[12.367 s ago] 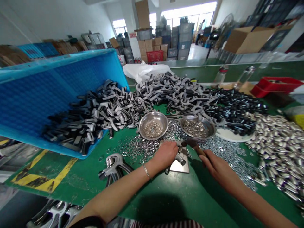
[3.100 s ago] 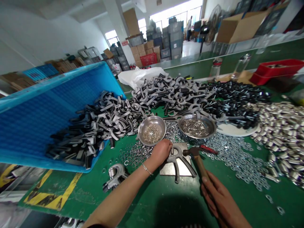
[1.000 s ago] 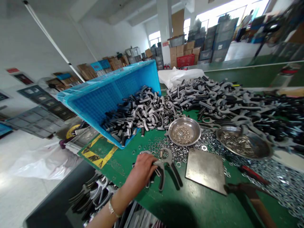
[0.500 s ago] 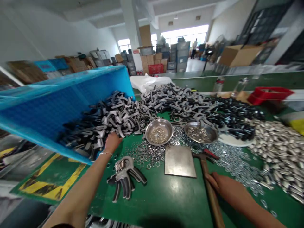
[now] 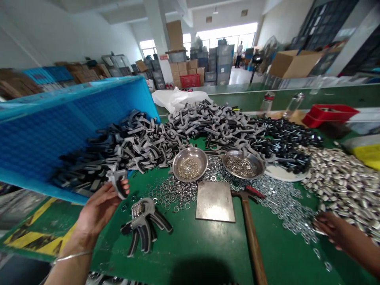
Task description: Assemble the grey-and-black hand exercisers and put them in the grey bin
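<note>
My left hand is closed on a grey-black handle piece, held up at the mouth of the blue crate. At the right, my right hand reaches the edge of the silver cylinder pile, beside loose metal rings; its fingers are bent, and whatever they hold is hidden. The hammer lies on the green table next to a square metal plate. Assembled hand grips with a spring lie right of my left hand.
Two steel bowls of small parts stand mid-table. Behind them is a heap of grey handle pieces. Black parts and a red bin are at the right. A person stands far back.
My left hand has come back from the pile towards me with a handle piece in it. My right hand has let go of the hammer and moved right to the cylinders. The view has shifted slightly.
</note>
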The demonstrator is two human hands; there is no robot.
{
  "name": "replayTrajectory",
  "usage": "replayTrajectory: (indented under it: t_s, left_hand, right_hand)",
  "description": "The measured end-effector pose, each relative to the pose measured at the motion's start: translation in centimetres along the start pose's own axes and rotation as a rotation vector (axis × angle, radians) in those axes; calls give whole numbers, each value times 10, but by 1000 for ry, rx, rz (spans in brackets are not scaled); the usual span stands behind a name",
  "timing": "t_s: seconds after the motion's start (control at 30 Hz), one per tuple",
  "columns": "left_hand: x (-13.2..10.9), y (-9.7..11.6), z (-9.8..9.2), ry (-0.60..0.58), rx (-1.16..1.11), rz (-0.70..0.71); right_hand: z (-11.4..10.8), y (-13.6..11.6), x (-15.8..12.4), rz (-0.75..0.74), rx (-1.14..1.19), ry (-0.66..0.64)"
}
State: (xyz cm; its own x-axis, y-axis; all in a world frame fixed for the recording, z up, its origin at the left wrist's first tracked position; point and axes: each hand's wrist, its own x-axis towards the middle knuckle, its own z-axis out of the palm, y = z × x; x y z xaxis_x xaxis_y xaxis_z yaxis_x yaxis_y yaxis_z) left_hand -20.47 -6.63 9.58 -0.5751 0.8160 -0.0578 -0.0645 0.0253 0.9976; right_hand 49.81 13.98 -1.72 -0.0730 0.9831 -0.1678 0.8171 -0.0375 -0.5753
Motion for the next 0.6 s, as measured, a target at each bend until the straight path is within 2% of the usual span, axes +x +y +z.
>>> replayTrajectory:
  t_s: [0.07,0.13,0.23,0.3,0.37,0.47,0.53,0.6]
  left_hand:
    - [-20,-5,36,-5,35,-1]
    - [-29,-14,88,-85,263,29]
    - [-34,-31,180,-433,546,260]
    - [-37,-41,238,-659,705,434]
    - [-37,-51,286,-798,879,617]
    - [-31,-63,336,-796,1136,749]
    - [-23,-69,356,-769,1228,735]
    - [-15,-73,367,-764,1252,693]
  right_hand:
    - [9,-20,4,-99,-35,2]
    - [17,-40,5,-184,-48,37]
    - [22,-52,3,-229,-44,55]
    - [24,-45,-1,-287,-87,54]
    - [28,-34,-7,-324,-141,50]
    - [33,-23,-13,-291,-155,80]
    - [34,-24,-14,-232,-94,102]
    - [32,-29,-14,-172,-17,117]
